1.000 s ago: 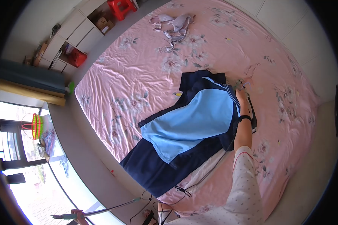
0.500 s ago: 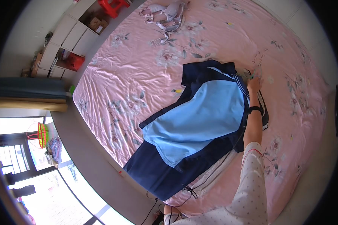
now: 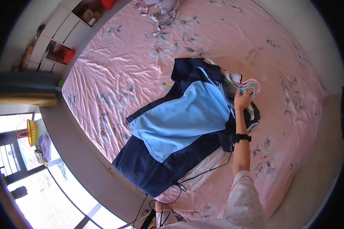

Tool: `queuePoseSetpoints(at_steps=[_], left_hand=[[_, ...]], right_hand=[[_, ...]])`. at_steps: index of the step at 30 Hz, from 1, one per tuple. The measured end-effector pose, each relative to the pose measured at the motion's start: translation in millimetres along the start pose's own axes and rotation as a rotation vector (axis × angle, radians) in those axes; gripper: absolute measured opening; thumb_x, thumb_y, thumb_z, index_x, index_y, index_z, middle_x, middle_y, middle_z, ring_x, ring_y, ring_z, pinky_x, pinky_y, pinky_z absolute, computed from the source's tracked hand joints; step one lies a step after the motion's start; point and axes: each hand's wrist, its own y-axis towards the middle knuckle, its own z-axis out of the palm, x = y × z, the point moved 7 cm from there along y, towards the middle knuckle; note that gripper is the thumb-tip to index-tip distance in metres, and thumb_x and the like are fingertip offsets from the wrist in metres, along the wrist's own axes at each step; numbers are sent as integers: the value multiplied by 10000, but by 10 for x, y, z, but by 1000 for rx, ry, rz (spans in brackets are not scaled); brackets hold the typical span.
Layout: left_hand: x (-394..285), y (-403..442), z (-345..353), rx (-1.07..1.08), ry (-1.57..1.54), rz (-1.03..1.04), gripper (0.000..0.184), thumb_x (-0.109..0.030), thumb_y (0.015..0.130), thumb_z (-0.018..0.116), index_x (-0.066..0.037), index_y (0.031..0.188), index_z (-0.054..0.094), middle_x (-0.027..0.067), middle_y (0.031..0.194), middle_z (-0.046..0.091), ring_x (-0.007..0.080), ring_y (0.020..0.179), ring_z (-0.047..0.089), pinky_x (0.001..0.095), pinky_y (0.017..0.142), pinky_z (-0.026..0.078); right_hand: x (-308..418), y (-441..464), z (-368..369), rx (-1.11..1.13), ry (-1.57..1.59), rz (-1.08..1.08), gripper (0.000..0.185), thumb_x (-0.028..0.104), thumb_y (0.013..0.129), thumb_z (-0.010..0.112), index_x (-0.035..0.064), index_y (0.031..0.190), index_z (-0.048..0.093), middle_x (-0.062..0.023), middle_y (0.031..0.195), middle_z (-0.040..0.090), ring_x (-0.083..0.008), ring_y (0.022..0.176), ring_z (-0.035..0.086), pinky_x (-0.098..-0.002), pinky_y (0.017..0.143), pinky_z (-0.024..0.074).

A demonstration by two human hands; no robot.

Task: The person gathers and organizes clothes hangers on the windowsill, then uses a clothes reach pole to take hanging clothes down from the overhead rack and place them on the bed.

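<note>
My right hand (image 3: pixel 243 100) is closed around a bunch of clothes hangers (image 3: pixel 249 84), whose pink, green and blue hooks stick out past my fingers. The hangers run into the necks of a pile of clothes. On top lies a light-blue and navy short-sleeved shirt (image 3: pixel 183 110), its collar just left of my hand. Dark navy cloth (image 3: pixel 141 170) spreads beneath it, and a black-and-white garment (image 3: pixel 252 116) shows beside my wrist. A black band (image 3: pixel 241 138) with a cable circles my right wrist. My left hand is out of view; only some bare skin shows at the bottom edge.
The clothes lie on a bed with a pink floral sheet (image 3: pixel 114 68). Bras (image 3: pixel 162 15) lie at its far side. Black cables (image 3: pixel 177 185) cross the near edge. Shelves (image 3: pixel 57 32), a curtain (image 3: pixel 23 87) and a window with a colourful basket (image 3: pixel 31 133) are at left.
My right hand has drawn back toward me with the hangers, and their hooks have come into clear view. The shirt's collar end has shifted with them. The whole view has moved slightly.
</note>
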Motion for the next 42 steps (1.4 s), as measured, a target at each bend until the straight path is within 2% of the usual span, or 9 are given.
queuePoseSetpoints(at_steps=[2, 10, 20, 25, 30, 33, 36, 40, 42], left_hand=[[15, -10, -79, 16, -14, 5, 138, -14, 690, 494, 0, 824, 525, 87, 624, 537, 101, 424, 455, 200, 376, 335], [333, -158, -1178, -10, -142, 14, 136, -21, 699, 493, 2, 830, 522, 86, 619, 534, 96, 413, 445, 196, 366, 319], [1003, -358, -2911, -40, -372, 68, 135, -30, 710, 493, 3, 838, 519, 85, 613, 529, 89, 400, 433, 191, 355, 300], [715, -144, -3443, 187, -538, 300, 182, -37, 712, 504, 26, 879, 540, 107, 605, 561, 90, 323, 395, 190, 295, 256], [196, 293, -4069, 564, -754, 555, 461, -127, 629, 617, 114, 1020, 597, 232, 938, 624, 203, 540, 616, 223, 371, 447], [-100, 641, -4569, 679, -637, 736, 532, -206, 627, 641, 97, 1063, 607, 273, 1148, 548, 307, 838, 646, 335, 603, 540], [-456, 770, -4885, 887, -473, 1259, 572, -273, 623, 658, 56, 1089, 621, 285, 1331, 405, 360, 1179, 478, 455, 941, 409], [-999, 569, -5103, 924, -372, 1395, 505, -231, 651, 658, -8, 1104, 638, 265, 1447, 229, 347, 1339, 269, 424, 1074, 220], [-1174, 553, -5045, 817, -271, 1393, 491, -127, 664, 651, -31, 1145, 618, 212, 1414, 336, 311, 1285, 357, 370, 1050, 267]], right_hand=[[165, -440, -231, -229, 364, -346, 145, 179, 686, 700, 65, 729, 620, -131, 693, 614, -325, 690, 588, -432, 632, 439], [864, -1736, -883, 1, 327, -466, 144, 163, 767, 649, 44, 705, 598, -140, 624, 594, -341, 574, 574, -423, 515, 418], [3041, -2605, -3859, 110, 479, -853, 155, 203, 724, 702, 59, 772, 671, -108, 772, 656, -296, 754, 608, -398, 662, 458], [4280, -3370, -5206, 213, 689, -1251, 98, 127, 695, 701, 54, 742, 655, -99, 774, 648, -291, 800, 598, -386, 675, 448], [5413, -4705, -6319, 431, 783, -1606, 116, 104, 691, 684, 17, 748, 634, -145, 725, 626, -331, 722, 597, -376, 655, 452], [5947, -5590, -6743, 559, 784, -1783, 142, 129, 705, 679, 16, 785, 646, -155, 764, 636, -340, 750, 600, -377, 677, 456], [6354, -6568, -6976, 700, 647, -2015, 177, 142, 722, 672, 13, 843, 653, -166, 819, 636, -338, 772, 600, -375, 702, 457], [6476, -7461, -7018, 1015, 358, -2190, 142, 144, 809, 587, 26, 887, 605, -126, 803, 577, -272, 769, 538, -364, 739, 425], [6497, -7843, -7002, 1234, 220, -2208, 252, 172, 790, 587, 18, 986, 620, -166, 880, 626, -317, 873, 594, -369, 785, 456]])
